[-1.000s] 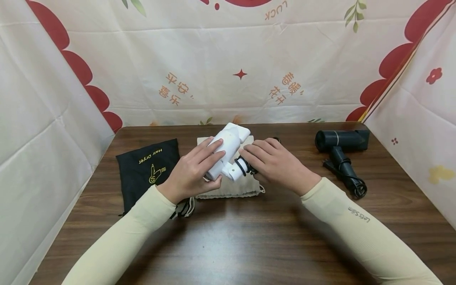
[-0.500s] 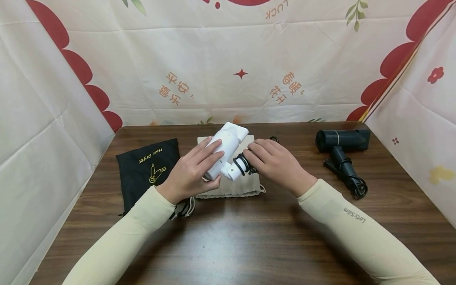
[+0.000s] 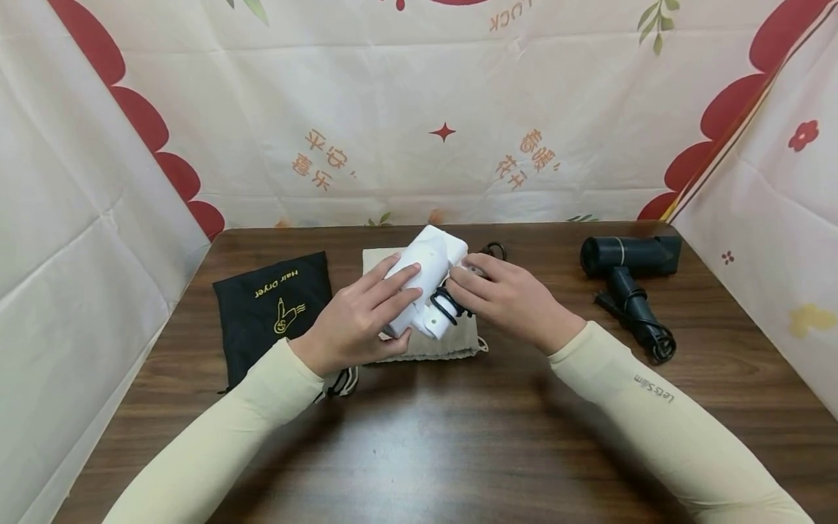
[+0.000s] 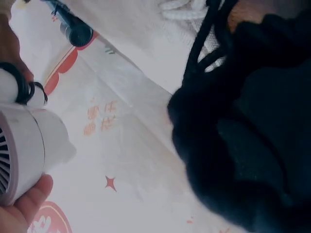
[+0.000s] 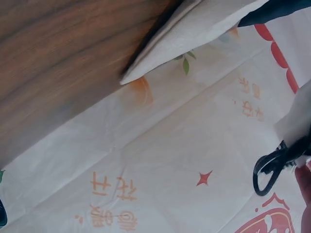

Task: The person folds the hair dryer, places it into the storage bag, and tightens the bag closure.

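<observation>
Two curled hands (image 3: 356, 320) (image 3: 503, 295) grip the white dryer (image 3: 428, 263) and cord (image 5: 294, 150).

We see white plastic, cylindrical-bodied hair dryer (image 3: 427, 268), held slanted above beige cloth pouch (image 3: 463, 340), nozzle (image 3: 455, 247) pointing away, vented rear (image 4: 4, 162) nearer; thin black cord (image 4: 20, 83) wound round white handle (image 3: 435, 324).

The white hair dryer (image 3: 422, 263) is plain and its cord (image 5: 294, 150) black, while the black hair dryer (image 3: 602, 257) has a thin pale band. The black pouch (image 3: 245, 320) bears yellow lettering and a yellow drawing, the other pouch (image 3: 461, 339) is plain cream, and the sleeves (image 3: 612, 382) are pale cream-yellow, the right one printed in grey. Streaked brown wood grain covers the bench (image 3: 497, 429); red scallops, orange characters and green leaves pattern the white cloth (image 3: 393, 94).
</observation>
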A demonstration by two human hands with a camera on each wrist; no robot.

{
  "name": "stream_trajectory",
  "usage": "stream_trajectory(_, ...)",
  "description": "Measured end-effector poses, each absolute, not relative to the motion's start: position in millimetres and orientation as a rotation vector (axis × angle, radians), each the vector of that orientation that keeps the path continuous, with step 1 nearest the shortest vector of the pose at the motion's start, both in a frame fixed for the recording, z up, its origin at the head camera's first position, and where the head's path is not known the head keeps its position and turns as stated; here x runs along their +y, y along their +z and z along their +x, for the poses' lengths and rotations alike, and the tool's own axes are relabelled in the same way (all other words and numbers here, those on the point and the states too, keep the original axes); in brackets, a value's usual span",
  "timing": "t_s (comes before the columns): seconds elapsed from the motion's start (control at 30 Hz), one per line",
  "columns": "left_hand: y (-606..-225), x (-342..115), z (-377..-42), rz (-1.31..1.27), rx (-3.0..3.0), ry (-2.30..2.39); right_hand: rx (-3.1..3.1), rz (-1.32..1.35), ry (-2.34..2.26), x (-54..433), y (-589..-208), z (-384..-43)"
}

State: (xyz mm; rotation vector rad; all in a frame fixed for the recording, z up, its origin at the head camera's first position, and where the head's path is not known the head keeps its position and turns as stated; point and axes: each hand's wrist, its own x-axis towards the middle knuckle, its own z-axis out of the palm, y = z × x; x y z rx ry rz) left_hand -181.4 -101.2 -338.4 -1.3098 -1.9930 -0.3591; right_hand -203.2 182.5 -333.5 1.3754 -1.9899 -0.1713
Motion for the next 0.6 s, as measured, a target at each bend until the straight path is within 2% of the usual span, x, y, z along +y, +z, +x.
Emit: stream_trajectory(0.6,-338.7,-104.2,-183.4,-1.405,-2.041,-0.368,-2.005,1.502,-0.074,182.0,-340.2,-207.9)
